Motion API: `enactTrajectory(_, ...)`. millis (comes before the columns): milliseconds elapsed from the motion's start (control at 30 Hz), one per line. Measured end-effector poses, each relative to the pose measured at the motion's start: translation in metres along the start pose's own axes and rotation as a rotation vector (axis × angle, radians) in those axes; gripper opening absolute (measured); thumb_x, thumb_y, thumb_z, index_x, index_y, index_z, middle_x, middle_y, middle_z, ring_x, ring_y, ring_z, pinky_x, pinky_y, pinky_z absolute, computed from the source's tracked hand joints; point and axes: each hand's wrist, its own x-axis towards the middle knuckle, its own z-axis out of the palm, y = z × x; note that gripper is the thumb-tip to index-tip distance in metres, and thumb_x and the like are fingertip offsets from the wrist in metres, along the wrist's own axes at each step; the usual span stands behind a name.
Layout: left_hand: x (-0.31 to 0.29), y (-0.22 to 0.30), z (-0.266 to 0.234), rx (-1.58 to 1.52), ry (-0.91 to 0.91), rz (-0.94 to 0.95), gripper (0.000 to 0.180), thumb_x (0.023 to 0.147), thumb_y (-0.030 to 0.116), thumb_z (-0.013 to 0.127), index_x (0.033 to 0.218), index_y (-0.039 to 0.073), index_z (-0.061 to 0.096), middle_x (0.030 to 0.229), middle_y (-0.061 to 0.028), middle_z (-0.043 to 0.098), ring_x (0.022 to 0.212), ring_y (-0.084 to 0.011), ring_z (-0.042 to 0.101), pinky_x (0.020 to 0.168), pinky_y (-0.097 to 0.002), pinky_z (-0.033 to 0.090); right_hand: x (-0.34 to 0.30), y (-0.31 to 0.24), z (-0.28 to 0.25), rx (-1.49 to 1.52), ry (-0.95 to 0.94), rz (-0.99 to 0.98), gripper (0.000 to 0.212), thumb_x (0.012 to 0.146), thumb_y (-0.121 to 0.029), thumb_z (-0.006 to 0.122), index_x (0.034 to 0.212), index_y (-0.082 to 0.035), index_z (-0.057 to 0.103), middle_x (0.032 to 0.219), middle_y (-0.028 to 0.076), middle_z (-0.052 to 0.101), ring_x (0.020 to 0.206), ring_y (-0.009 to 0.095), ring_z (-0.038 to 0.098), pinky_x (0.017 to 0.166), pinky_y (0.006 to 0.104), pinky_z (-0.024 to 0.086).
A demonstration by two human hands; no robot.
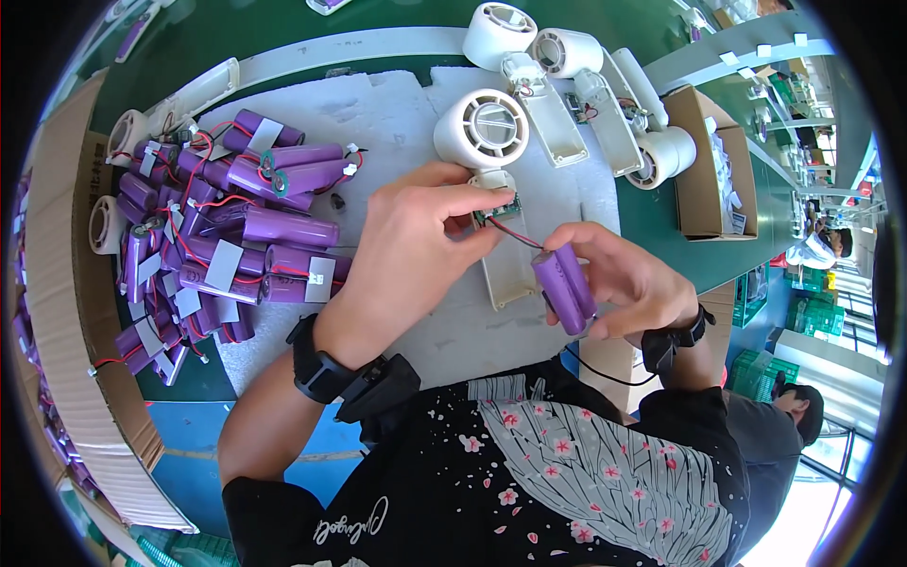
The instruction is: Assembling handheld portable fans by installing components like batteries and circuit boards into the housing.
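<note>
My left hand (416,222) is closed around the neck of a white handheld fan housing (510,274), its index finger and thumb beside a small green circuit board (510,200). The round fan head (482,129) lies above that hand. Red and black wires (516,231) run from the board to a purple two-cell battery pack (564,288). My right hand (635,283) grips this pack between thumb and fingers, tilted over the lower end of the open handle. Where the wires meet the board, my left fingers partly hide the plug.
A pile of purple battery packs (217,246) with wires and grey pads lies at left, beside a cardboard box (71,283). More white fan housings (553,118) lie at the far side. At right stands a cardboard box (694,194). A person (770,435) is behind at right.
</note>
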Motion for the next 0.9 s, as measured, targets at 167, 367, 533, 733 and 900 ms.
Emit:
enactTrajectory(167,0.000,0.000,0.000,0.073,0.012,0.060,0.034,0.072,0.000,0.073,0.105,0.007,0.074,0.105,-0.0126,0.068,0.079,-0.0200,0.071,0.071,-0.0272,0.057,0.004,-0.009,-0.001,-0.286,-0.017,0.019,0.080,0.065,-0.004,0.083,0.135,-0.003,0.044,0.124,0.016,0.052,0.104,0.028,0.062,0.088,0.0378,0.054)
enactTrajectory(367,0.001,0.004,0.002,0.149,0.043,0.100,0.031,0.071,0.002,0.072,0.102,0.006,0.075,0.103,-0.0136,0.070,0.078,-0.0202,0.071,0.071,-0.0275,0.057,0.009,-0.008,0.010,-0.821,0.084,-0.336,0.079,0.055,-0.009,0.088,0.126,-0.002,0.054,0.121,0.015,0.057,0.104,0.026,0.061,0.090,0.0352,0.052)
enactTrajectory(533,0.003,0.005,0.000,0.189,0.016,0.116,0.029,0.073,0.001,0.070,0.102,0.004,0.074,0.102,-0.0162,0.070,0.077,-0.0210,0.072,0.070,-0.0277,0.057,0.013,-0.007,0.019,-1.007,0.142,-0.451,0.077,0.053,-0.008,0.088,0.123,-0.002,0.057,0.118,0.013,0.061,0.104,0.027,0.060,0.089,0.0355,0.051)
enactTrajectory(733,0.002,0.004,-0.004,0.219,-0.007,0.136,0.028,0.075,0.001,0.068,0.102,0.003,0.074,0.100,-0.0170,0.070,0.076,-0.0226,0.072,0.069,-0.0284,0.057,0.029,0.002,0.017,-1.048,0.188,-0.497,0.073,0.053,-0.007,0.087,0.120,-0.002,0.059,0.119,0.012,0.062,0.106,0.028,0.059,0.089,0.0376,0.050)
enactTrajectory(900,0.005,0.003,-0.002,0.189,-0.002,0.145,0.027,0.075,0.001,0.068,0.101,0.003,0.074,0.099,-0.0171,0.070,0.075,-0.0231,0.072,0.067,-0.0284,0.057,0.034,0.001,0.015,-1.123,0.159,-0.545,0.072,0.053,-0.005,0.087,0.120,-0.002,0.060,0.119,0.013,0.062,0.106,0.029,0.059,0.090,0.0389,0.050)
